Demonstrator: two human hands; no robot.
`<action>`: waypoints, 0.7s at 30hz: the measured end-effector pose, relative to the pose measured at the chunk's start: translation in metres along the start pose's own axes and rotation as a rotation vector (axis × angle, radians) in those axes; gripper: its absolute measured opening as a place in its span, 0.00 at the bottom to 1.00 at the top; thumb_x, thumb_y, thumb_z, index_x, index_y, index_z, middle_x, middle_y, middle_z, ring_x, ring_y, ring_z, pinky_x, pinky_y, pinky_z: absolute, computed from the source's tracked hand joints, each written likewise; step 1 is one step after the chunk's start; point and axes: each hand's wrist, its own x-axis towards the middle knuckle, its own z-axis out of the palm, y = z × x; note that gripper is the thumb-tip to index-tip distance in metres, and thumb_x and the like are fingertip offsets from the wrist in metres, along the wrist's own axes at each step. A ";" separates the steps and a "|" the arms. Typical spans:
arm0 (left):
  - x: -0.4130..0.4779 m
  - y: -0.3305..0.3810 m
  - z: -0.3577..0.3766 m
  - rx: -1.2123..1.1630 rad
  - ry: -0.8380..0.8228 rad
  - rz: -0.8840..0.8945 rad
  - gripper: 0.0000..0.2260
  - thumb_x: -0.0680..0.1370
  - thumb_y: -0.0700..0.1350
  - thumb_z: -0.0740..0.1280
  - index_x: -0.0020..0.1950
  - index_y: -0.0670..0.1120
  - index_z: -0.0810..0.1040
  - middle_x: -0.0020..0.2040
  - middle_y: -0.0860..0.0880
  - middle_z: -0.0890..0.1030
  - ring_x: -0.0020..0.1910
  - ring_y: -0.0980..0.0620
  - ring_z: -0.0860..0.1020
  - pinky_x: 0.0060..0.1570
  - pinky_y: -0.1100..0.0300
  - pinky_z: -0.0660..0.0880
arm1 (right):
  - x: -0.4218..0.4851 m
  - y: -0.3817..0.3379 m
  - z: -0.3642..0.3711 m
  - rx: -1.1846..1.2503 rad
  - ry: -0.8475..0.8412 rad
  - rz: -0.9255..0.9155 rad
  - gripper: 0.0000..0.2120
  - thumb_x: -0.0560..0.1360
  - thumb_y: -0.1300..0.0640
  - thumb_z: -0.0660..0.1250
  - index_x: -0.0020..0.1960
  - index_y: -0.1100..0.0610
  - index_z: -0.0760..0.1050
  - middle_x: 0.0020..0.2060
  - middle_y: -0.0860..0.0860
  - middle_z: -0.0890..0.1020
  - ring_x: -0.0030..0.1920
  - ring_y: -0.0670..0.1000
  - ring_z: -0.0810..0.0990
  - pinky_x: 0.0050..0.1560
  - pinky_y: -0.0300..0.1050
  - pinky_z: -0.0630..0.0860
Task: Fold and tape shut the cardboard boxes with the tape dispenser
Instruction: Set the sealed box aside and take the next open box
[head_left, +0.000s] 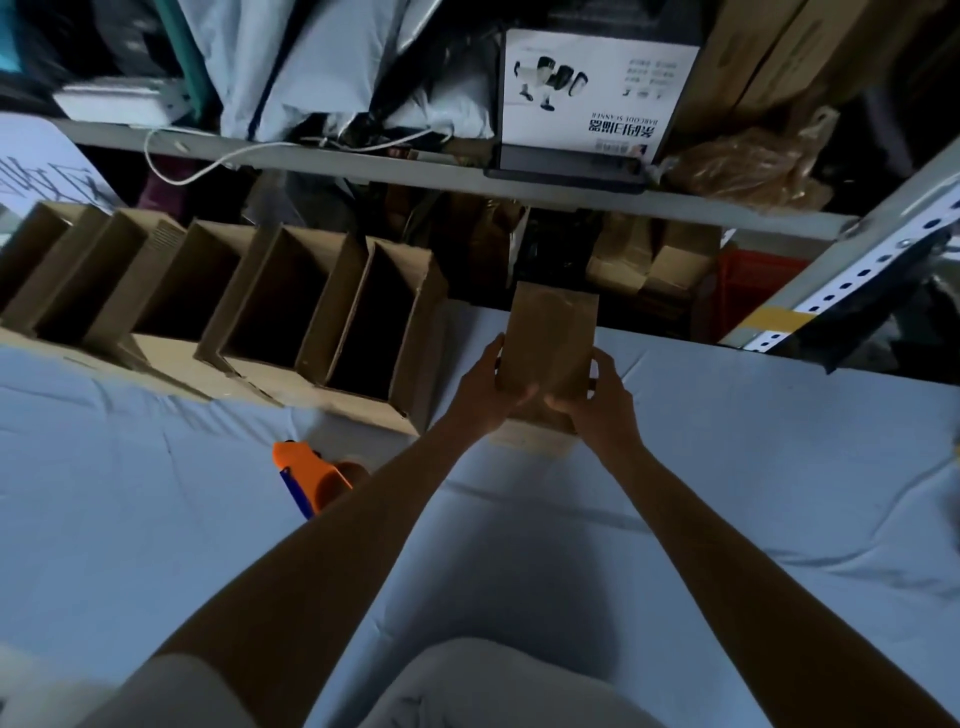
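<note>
Pale clothing (493, 686) is filling the bottom of the view, and both bare forearms are reaching out from it across the cloth-covered bench (727, 493).

Left hand (485, 387) and right hand (597, 402) are each curling round one side of a small cardboard box (550, 338), gripping it between them. They are holding it near the bench's far edge, right of centre.

The box's long axis is running away from the person, with its far end projecting past the far edge.

The orange tape dispenser (311, 475) is lying on the bench to the left of the hands and nearer the person. Judged: the left hand is the closer one for picking it up.

The left forearm is covering the dispenser's right end, so roll and blade are not showing. Whether the held box's flaps are folded shut I cannot tell, as the view is dim and blurred there.

A row of open boxes (291, 312) is standing along the far left edge.
</note>
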 end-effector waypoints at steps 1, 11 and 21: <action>-0.001 0.002 0.001 0.060 0.010 0.002 0.39 0.73 0.43 0.73 0.78 0.50 0.54 0.67 0.41 0.71 0.60 0.42 0.76 0.56 0.49 0.77 | -0.002 -0.001 0.000 -0.016 0.000 0.003 0.40 0.69 0.54 0.74 0.75 0.50 0.57 0.60 0.56 0.76 0.54 0.56 0.78 0.55 0.58 0.77; -0.050 0.043 -0.072 0.698 0.492 0.413 0.14 0.79 0.46 0.63 0.64 0.49 0.70 0.61 0.47 0.74 0.55 0.48 0.76 0.46 0.54 0.76 | -0.028 -0.021 -0.005 -0.669 0.116 -0.325 0.27 0.77 0.55 0.65 0.70 0.65 0.60 0.65 0.62 0.66 0.65 0.60 0.67 0.53 0.50 0.75; -0.080 0.017 -0.156 0.869 0.349 0.112 0.13 0.77 0.38 0.63 0.62 0.41 0.71 0.53 0.40 0.78 0.48 0.42 0.79 0.48 0.49 0.77 | -0.064 -0.065 0.061 -0.790 -0.150 -0.648 0.26 0.76 0.60 0.63 0.72 0.61 0.61 0.68 0.59 0.66 0.68 0.58 0.65 0.64 0.48 0.67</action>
